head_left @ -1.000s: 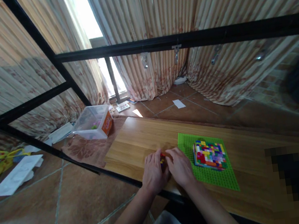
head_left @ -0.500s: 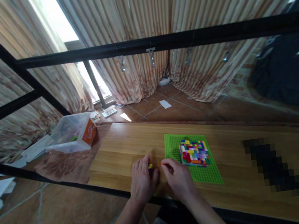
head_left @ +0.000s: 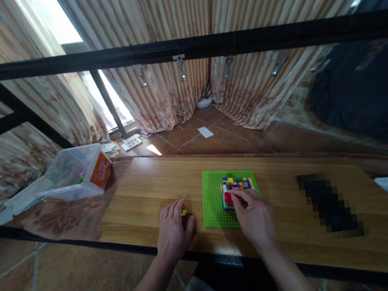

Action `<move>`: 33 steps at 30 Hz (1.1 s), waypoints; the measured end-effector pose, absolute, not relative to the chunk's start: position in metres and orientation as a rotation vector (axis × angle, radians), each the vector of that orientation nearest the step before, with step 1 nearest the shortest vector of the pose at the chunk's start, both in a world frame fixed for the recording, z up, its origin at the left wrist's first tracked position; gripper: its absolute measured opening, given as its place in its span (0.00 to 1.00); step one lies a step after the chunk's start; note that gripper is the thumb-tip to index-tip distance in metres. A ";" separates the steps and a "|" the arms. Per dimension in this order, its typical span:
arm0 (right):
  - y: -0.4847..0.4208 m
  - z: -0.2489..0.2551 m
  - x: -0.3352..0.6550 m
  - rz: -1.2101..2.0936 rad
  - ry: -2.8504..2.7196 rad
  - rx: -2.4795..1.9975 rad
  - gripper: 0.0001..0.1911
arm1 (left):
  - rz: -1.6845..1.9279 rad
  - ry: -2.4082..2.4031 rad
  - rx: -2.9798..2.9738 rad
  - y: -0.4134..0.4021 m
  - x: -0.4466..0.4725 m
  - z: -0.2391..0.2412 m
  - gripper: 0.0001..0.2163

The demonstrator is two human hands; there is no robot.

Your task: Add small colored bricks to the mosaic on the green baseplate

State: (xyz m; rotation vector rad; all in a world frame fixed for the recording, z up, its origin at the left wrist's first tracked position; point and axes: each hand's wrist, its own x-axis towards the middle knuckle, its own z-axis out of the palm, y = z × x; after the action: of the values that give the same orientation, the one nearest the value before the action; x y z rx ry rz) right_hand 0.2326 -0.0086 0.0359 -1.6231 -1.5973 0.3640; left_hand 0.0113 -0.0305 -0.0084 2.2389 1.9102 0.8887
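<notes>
Head view: right hand (head_left: 255, 216) has moved onto the brick block (head_left: 237, 188), fingers pinching, perhaps placing a piece; left hand (head_left: 172, 229) is loosely cupping small bricks (head_left: 183, 212) beside the green baseplate (head_left: 212, 200).

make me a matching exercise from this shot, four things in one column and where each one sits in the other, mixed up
Things:
1. left hand
2. right hand
3. green baseplate
4. clear plastic bin

Places:
A. flat on the wooden tabletop, under the multicoloured brick block
B. on the patterned cloth, at the left end of the table
C. fingers on the near side of the brick block
D. on the wood left of the baseplate, over a few small loose bricks

Pairs: 1-D, 2-C, 3-A, 4-B
</notes>
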 end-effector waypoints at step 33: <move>-0.007 0.025 0.229 0.135 -1.722 -1.566 0.16 | 0.828 1.915 2.248 -0.031 0.011 -0.009 0.19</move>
State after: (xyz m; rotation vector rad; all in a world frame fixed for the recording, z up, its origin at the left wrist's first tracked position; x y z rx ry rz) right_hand 0.2293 -0.0068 0.0250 -1.5656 -1.7215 0.1354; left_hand 0.0111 -0.0315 -0.0090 2.2479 1.9149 0.8284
